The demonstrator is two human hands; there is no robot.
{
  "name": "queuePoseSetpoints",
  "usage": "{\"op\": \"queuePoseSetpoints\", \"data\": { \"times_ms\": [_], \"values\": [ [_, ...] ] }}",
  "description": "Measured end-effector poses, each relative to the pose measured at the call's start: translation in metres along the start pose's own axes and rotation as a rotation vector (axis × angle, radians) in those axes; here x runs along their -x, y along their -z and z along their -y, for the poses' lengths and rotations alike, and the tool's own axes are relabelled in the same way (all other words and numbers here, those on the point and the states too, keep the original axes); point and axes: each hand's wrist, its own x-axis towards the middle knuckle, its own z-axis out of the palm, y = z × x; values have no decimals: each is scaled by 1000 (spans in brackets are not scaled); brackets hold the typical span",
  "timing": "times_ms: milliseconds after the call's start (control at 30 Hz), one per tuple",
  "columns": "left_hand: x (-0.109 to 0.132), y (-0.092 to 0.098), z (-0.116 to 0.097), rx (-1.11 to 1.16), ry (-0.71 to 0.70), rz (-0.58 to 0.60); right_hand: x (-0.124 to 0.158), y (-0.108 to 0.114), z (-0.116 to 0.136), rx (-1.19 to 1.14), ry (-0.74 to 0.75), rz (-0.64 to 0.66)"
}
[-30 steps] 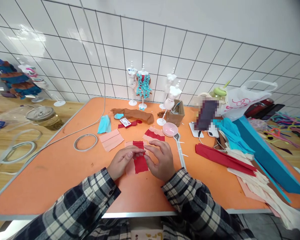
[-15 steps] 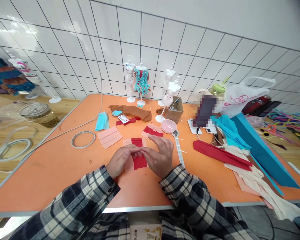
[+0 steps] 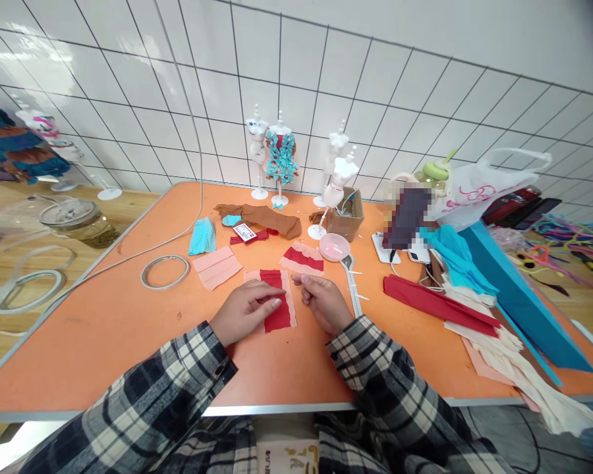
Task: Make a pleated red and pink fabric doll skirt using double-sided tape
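In front of me on the table lies a pink fabric piece (image 3: 291, 304) with a gathered red fabric strip (image 3: 277, 320) along its middle. My left hand (image 3: 247, 312) is over its left part, fingers stretched out and thumb apart, with nothing visible in it. Just right of the cloth, my right hand (image 3: 327, 304) has its thumb and fingertips pressed together in a pinch. Whatever is between them, if anything, is too small to make out. Behind the hands lies a second pink-and-red piece (image 3: 304, 261), and to the left a plain pink piece (image 3: 217, 267).
A pink bowl (image 3: 335, 248) stands behind my right hand. Small dress forms (image 3: 281, 158) and a cardboard box (image 3: 348, 220) line the wall. A tape roll (image 3: 165, 272) lies left; folded red fabric (image 3: 437, 304) and other cloths lie right. A cable (image 3: 197, 131) crosses the left side.
My hands, fingertips together over the cloth half a second ago, are now apart. The right hand has moved right and its fingers have curled into a pinch.
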Motion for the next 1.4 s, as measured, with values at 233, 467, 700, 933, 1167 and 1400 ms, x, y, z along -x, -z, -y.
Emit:
{"op": "queuePoseSetpoints", "data": {
  "times_ms": [233, 467, 700, 933, 1167, 1400],
  "values": [
    [-8, 0, 20, -462, 22, 21, -9, 18, 9, 387, 266, 137],
    [-7, 0, 19, -515, 20, 122, -19, 10, 1, 806, 417, 183],
    [-9, 2, 12, -461, 21, 132, -14, 9, -6, 906, 446, 149],
    [-8, 0, 14, -520, 64, 101, -17, 9, -6, 925, 421, 156],
    [-7, 4, 11, -548, 69, 144, -17, 9, -6, 908, 415, 162],
    [-8, 4, 12, -540, 115, 106, -18, 8, -7, 866, 387, 141]
  ]
}}
